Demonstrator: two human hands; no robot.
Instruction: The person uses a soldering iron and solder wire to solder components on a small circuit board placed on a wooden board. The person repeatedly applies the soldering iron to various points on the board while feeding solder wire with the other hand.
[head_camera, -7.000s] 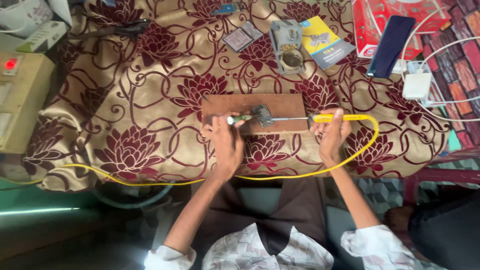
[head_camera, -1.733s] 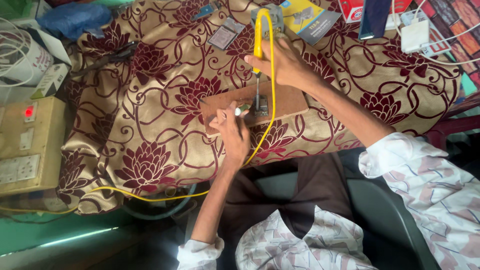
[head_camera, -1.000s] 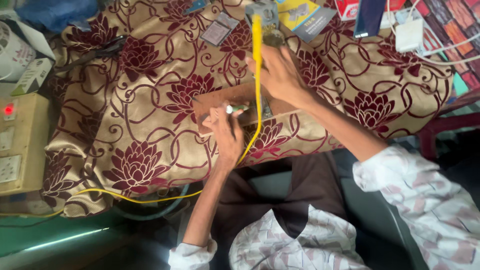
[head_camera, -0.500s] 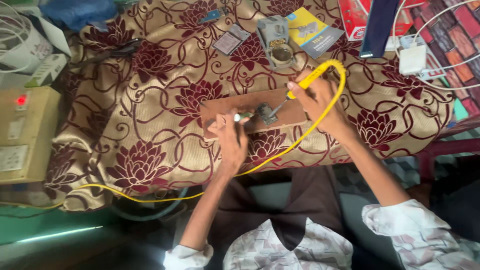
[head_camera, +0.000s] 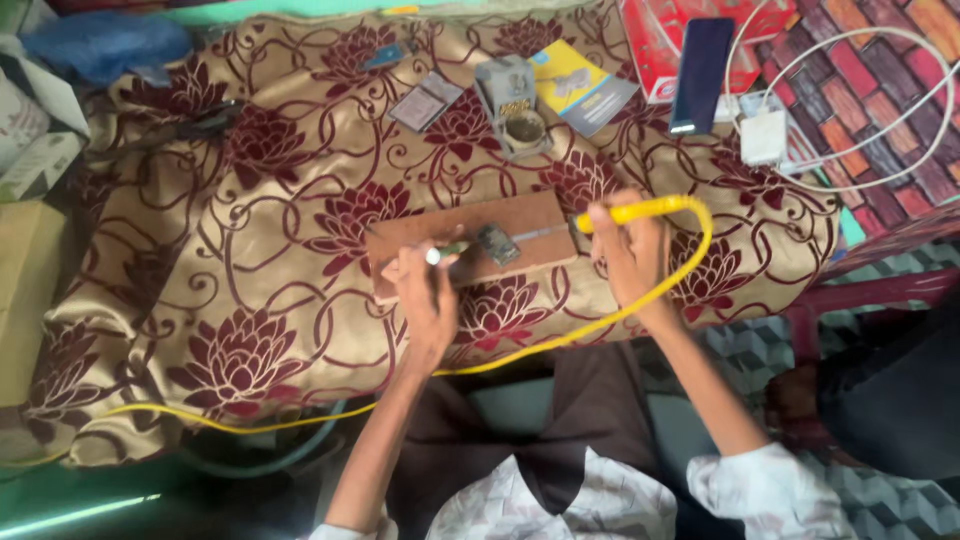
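Note:
A brown wooden board (head_camera: 450, 228) lies on the floral cloth in front of me. On it sits a small dark electronic part (head_camera: 497, 244). My left hand (head_camera: 428, 300) pinches a thin silvery tool or wire (head_camera: 440, 254) at the board's near edge, its tip pointing at the part. My right hand (head_camera: 628, 252) grips a yellow-handled soldering iron (head_camera: 622, 213); its metal shaft reaches left across the board to the part. The iron's yellow cord (head_camera: 560, 335) loops around my right hand and trails down to the lower left.
Behind the board stand a small open tin (head_camera: 524, 128), a grey holder, a blue-and-yellow packet (head_camera: 583, 88) and a small card (head_camera: 425, 100). A dark phone (head_camera: 699, 60), a white charger (head_camera: 763, 137) with cable and a red box lie at back right. Boxes sit at left.
My right hand had lifted the iron up toward the tin; it has swung back down and right, and the iron's tip now rests at the part. My left hand stayed at the board.

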